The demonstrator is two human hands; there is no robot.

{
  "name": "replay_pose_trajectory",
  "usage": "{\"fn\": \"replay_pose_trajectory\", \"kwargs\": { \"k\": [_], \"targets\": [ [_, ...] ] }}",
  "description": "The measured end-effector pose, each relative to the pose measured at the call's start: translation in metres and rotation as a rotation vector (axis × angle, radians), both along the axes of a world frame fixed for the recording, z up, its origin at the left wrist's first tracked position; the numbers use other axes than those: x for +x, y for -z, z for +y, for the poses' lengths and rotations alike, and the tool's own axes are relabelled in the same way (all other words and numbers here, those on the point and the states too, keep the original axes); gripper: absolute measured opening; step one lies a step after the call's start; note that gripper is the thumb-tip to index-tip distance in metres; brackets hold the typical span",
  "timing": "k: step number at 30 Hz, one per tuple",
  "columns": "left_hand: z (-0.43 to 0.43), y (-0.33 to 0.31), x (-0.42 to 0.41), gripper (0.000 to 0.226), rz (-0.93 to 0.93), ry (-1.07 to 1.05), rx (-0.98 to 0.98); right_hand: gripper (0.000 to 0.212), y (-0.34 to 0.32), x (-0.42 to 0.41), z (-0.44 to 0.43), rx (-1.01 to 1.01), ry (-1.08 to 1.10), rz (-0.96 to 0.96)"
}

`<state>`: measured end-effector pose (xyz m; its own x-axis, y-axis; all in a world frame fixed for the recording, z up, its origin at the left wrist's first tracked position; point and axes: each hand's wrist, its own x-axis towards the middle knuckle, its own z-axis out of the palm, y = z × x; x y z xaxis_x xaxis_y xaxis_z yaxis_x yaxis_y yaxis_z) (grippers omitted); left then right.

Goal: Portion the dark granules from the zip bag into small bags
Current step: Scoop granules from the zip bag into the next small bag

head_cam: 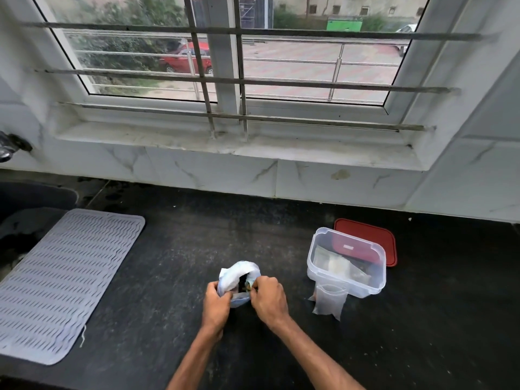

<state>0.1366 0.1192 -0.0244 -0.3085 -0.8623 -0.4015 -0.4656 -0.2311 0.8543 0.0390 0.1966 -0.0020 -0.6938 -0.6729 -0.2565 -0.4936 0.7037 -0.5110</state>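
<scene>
Right now your left hand [216, 302] and right hand [268, 296] each pinch the rim of the zip bag [237, 273] on the countertop [168, 263]; its long axis stands upright, mouth tipped toward 12 o'clock.

Barred window [225, 60], marble-tiled wall [213, 173], black counter [168, 249]

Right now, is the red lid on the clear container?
No, the red lid lies flat on the counter behind the clear container, whose top is open.
</scene>
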Motion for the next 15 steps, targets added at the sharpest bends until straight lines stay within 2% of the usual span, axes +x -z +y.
{"fn": "replay_pose_trajectory", "kwargs": {
  "k": [2,6,8,10,15],
  "targets": [
    [0.002,-0.001,-0.002,0.022,0.032,0.029,0.015,0.018,0.008,0.003,0.002,-0.030,0.066,-0.120],
    [0.001,0.001,-0.002,0.026,0.072,0.033,0.043,0.024,0.007,-0.005,0.007,-0.214,0.348,-0.602],
    [-0.001,0.002,-0.001,0.027,0.076,0.007,0.049,0.019,0.002,-0.009,0.012,-0.272,0.439,-0.797],
    [-0.001,0.004,-0.001,0.026,0.082,-0.003,0.056,0.012,0.001,-0.013,0.017,-0.295,0.472,-0.862],
    [0.002,0.004,0.004,0.033,0.039,-0.025,-0.058,0.009,-0.009,-0.016,0.027,-0.308,0.440,-0.832]
  ]
}}
